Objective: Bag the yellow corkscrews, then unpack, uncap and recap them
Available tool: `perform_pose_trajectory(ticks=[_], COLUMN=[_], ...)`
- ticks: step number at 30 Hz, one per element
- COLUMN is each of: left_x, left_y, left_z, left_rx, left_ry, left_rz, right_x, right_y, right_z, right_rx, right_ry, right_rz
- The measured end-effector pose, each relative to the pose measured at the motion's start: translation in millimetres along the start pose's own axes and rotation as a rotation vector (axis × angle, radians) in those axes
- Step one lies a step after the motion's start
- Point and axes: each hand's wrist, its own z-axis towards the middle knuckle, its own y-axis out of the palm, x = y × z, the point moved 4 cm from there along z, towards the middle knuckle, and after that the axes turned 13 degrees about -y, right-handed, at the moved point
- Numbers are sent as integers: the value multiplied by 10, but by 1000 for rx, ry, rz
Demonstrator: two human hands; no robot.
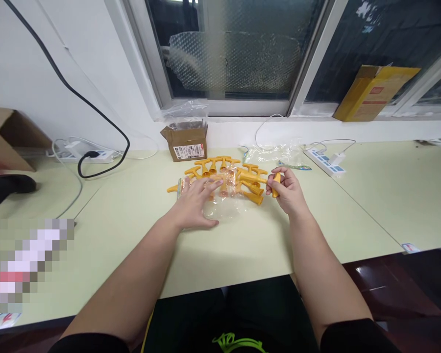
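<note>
In the head view, the right hand [289, 192] pinches a yellow T-shaped piece [253, 179] by its crossbar, stem pointing left, roughly crosswise, towards the clear bag [226, 209]. Nearer that bag, the left hand [194, 202] spreads loose fingers over it!

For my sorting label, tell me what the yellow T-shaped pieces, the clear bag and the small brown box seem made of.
Yellow T-shaped pieces: probably moulded plastic, smooth, with even colour and rounded edges.
Clear bag: apparently thin glossy film, see-through and creased.
Small brown box: likely matte cardboard, with folded flaps.
</note>
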Motion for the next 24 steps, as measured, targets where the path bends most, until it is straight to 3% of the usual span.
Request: perform_pose_trajectory(ticks=[5,10,13,16,20,24], left_x=[101,93,130,200,261,279], left_y=[57,40,40,48,49,100], left_z=[-13,-14,-19,-31,-40,-20], left_rx=[23,43,50,82,161,144], left_ry=[76,93,111,130,136,132], left_rz=[-20,-33,-29,-30,-43,-60], right_x=[93,115,117,139,155,160], right_y=[217,158,198,359,563,621], right_z=[-78,-52,-62,-129,-273,-357], right_rx=[-109,32,28,-104,-384,-556], right_ry=[76,69,91,207,392,398], right_rz=[49,59,109,234,329,270])
